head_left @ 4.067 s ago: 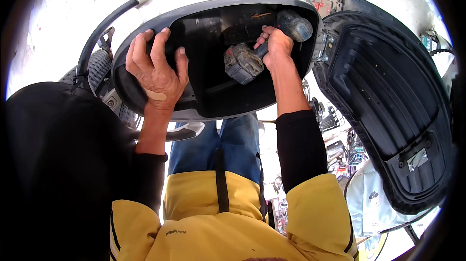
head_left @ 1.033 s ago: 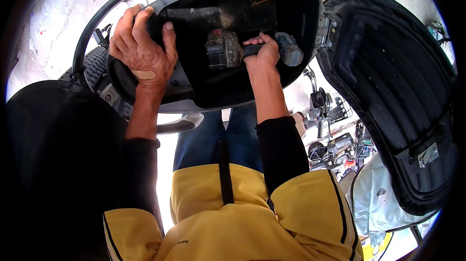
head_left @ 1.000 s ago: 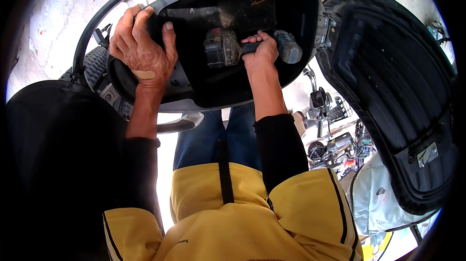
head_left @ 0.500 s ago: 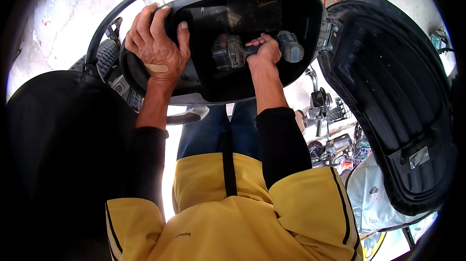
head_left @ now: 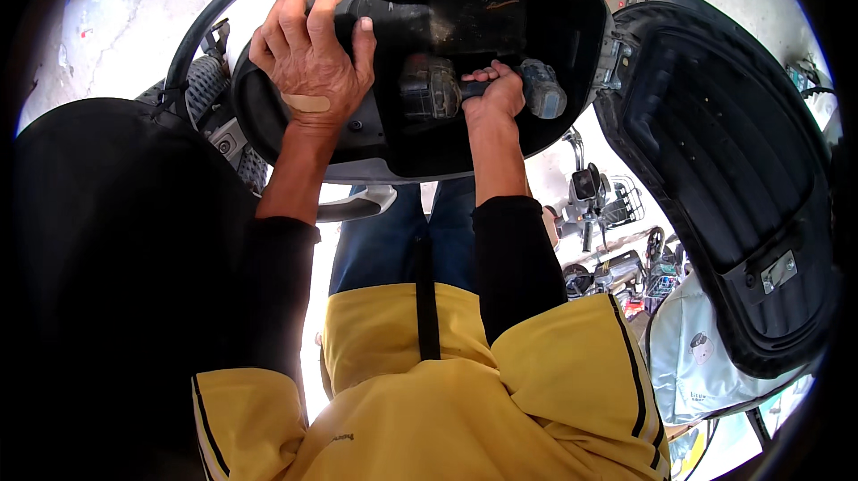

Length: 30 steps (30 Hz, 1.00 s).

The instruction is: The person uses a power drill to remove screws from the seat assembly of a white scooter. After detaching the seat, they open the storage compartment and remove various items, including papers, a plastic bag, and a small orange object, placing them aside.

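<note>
Inside the black under-seat storage compartment (head_left: 380, 146) of a scooter lies a dusty cordless drill (head_left: 433, 90). Its block-shaped battery end is on the left and its rounded head on the right. My right hand (head_left: 497, 95) reaches in from the near side, fingers wrapped round the handle between those two ends. My left hand (head_left: 313, 56), with a tan adhesive bandage (head_left: 307, 103) near the wrist, lies over the compartment's left rim. Its fingers are spread, thumb apart, and nothing is in it.
The lid with the seat (head_left: 733, 159) hangs hinged over to the right, its black underside and metal latch plate (head_left: 778, 272) showing. At the left are a large black seat shape (head_left: 116, 204) and a curved black bar (head_left: 214, 16). Parked bikes (head_left: 608, 213) stand beyond, lower right.
The whole view has shifted slightly. My right hand stays round the drill's handle, and my left hand remains spread on the rim. The drill shows no clear movement within the compartment.
</note>
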### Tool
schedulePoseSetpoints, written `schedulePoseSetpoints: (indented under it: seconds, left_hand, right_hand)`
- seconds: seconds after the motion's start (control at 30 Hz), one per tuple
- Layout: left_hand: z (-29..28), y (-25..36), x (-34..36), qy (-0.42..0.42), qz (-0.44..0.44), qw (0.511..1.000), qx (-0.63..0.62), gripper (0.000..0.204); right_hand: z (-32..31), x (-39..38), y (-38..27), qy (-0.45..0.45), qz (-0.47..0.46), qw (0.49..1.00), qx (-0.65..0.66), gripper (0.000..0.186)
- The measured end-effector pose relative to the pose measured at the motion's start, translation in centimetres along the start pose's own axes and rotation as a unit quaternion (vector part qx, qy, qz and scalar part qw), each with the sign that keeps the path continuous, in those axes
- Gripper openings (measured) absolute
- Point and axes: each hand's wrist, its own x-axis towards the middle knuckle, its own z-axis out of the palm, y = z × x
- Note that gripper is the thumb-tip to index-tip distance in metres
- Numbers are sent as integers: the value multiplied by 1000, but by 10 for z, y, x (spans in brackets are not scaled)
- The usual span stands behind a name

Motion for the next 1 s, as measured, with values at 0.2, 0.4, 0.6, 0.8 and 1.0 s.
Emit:
schedulePoseSetpoints:
  seconds: [0.2, 0.4, 0.6, 0.8, 1.0]
  left_hand:
    - [6, -3, -5, 23, 21, 1000, 3, 48]
    - [2, -1, -6, 23, 22, 999, 14, 49]
    - [3, -1, -6, 45, 34, 998, 19, 49]
    - [-2, 2, -3, 95, 62, 994, -3, 52]
    - [-18, 87, -27, -47, 213, 972, -84, 44]
  right_hand:
    - [-10, 15, -29, -28, 0, 1000, 8, 20]
    - [-53, -21, -70, -195, 33, 980, -30, 13]
    - [-107, -115, -93, -256, 11, 966, -12, 16]
    - [-221, -149, -105, -347, -15, 937, -27, 22]
    - [-365, -110, -74, -270, -160, 937, -151, 32]
